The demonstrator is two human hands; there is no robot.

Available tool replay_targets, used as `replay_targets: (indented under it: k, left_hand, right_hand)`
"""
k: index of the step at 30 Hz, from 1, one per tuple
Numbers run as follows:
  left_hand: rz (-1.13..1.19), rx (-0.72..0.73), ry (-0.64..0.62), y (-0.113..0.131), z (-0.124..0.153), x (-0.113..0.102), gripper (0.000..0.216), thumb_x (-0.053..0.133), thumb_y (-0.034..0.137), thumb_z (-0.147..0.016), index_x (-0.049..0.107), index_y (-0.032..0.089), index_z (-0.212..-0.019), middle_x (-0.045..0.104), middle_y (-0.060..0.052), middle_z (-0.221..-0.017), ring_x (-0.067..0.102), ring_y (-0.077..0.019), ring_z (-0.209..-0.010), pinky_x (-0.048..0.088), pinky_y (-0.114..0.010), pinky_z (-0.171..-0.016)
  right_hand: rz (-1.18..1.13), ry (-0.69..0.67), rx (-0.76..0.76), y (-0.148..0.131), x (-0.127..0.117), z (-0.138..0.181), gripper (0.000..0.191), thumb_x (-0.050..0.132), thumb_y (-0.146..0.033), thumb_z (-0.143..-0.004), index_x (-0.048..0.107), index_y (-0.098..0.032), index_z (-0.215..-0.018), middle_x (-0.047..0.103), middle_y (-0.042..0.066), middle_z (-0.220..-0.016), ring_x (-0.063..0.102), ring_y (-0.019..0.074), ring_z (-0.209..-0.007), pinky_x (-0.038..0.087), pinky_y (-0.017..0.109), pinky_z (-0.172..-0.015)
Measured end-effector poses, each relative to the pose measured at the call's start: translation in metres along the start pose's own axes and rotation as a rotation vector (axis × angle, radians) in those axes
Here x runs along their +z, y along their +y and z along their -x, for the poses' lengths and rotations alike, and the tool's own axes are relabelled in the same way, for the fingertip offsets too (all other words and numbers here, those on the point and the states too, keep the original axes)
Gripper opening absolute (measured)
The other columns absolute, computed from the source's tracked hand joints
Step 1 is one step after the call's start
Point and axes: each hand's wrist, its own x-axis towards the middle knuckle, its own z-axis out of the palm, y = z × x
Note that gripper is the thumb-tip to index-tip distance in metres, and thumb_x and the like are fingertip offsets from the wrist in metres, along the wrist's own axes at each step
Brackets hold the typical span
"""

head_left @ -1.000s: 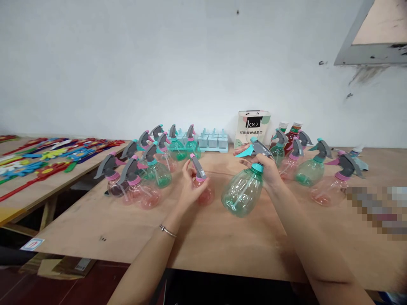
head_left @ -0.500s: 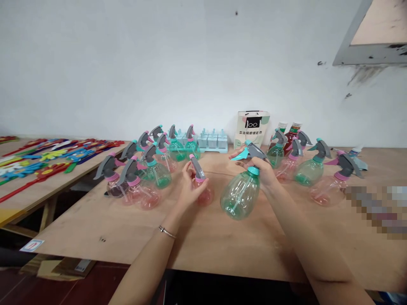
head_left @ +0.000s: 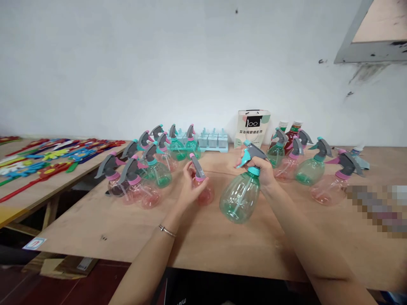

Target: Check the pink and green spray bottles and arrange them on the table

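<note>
My right hand [head_left: 259, 169] is wrapped round the grey and turquoise trigger head of a clear green spray bottle [head_left: 240, 197], which tilts a little above the table. Its fingers lie on the turquoise trigger. My left hand [head_left: 192, 184] grips a pink spray bottle [head_left: 204, 195] near its pink collar and grey head; this one stands upright on the wood. Part of the pink bottle is hidden behind the thumb and palm.
Several pink and green spray bottles [head_left: 160, 173] stand at left, several more [head_left: 310, 171] at right. Behind are a blue popsicle mould [head_left: 213, 142], a paper bag [head_left: 252, 127] and red bottles [head_left: 293, 133]. Colourful craft pieces [head_left: 52, 169] cover a second table at left.
The fingers of my right hand have curled in on the turquoise trigger, which now sits closer to the neck. The green bottle has dipped very slightly. My left hand has stayed put.
</note>
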Motion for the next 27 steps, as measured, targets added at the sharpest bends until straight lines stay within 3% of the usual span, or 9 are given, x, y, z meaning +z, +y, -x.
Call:
replay_targets:
  k: [4, 11, 17, 23, 27]
  left_hand:
    - [0.011, -0.006, -0.001, -0.001, 0.001, 0.000, 0.077, 0.074, 0.038, -0.079, 0.028, 0.028, -0.140, 0.049, 0.000, -0.096, 0.054, -0.0153, -0.083, 0.046, -0.033, -0.082]
    - [0.011, -0.013, 0.004, 0.000, 0.002, -0.001, 0.075, 0.073, 0.038, -0.080, 0.029, 0.028, -0.140, 0.048, 0.000, -0.096, 0.053, -0.0159, -0.085, 0.044, -0.034, -0.085]
    - [-0.012, -0.010, -0.019, 0.001, 0.002, -0.002, 0.075, 0.071, 0.037, -0.082, 0.027, 0.028, -0.141, 0.049, 0.000, -0.097, 0.054, -0.0161, -0.087, 0.045, -0.035, -0.086]
    - [-0.023, -0.018, -0.022, -0.001, 0.002, -0.003, 0.073, 0.070, 0.038, -0.082, 0.029, 0.026, -0.142, 0.048, -0.001, -0.098, 0.054, -0.0160, -0.086, 0.045, -0.034, -0.086]
    - [-0.043, -0.016, -0.026, -0.001, 0.002, -0.004, 0.071, 0.070, 0.037, -0.083, 0.030, 0.026, -0.141, 0.049, -0.002, -0.103, 0.054, -0.0167, -0.090, 0.044, -0.035, -0.088]
  right_hand:
    - [0.022, 0.007, 0.014, 0.006, 0.001, 0.001, 0.012, 0.053, -0.021, -0.056, 0.061, -0.021, -0.065, 0.064, 0.001, -0.065, 0.063, 0.0220, -0.070, 0.051, 0.038, -0.080]
    - [0.057, -0.149, 0.027, 0.008, 0.003, 0.001, 0.017, 0.056, -0.022, -0.058, 0.064, -0.022, -0.073, 0.069, 0.002, -0.075, 0.067, 0.0265, -0.091, 0.050, 0.039, -0.086]
    - [0.004, 0.013, 0.062, 0.012, 0.007, 0.002, 0.013, 0.054, -0.023, -0.053, 0.060, -0.022, -0.064, 0.063, 0.000, -0.061, 0.062, 0.0218, -0.067, 0.049, 0.037, -0.075]
    - [-0.007, -0.014, 0.033, 0.015, 0.001, -0.003, 0.026, 0.053, -0.022, -0.058, 0.067, -0.023, -0.080, 0.070, 0.001, -0.080, 0.066, 0.0236, -0.089, 0.049, 0.036, -0.083]
    - [0.037, 0.061, 0.030, 0.019, -0.012, -0.009, 0.016, 0.054, -0.022, -0.057, 0.064, -0.023, -0.070, 0.065, 0.000, -0.071, 0.062, 0.0208, -0.076, 0.049, 0.037, -0.083]
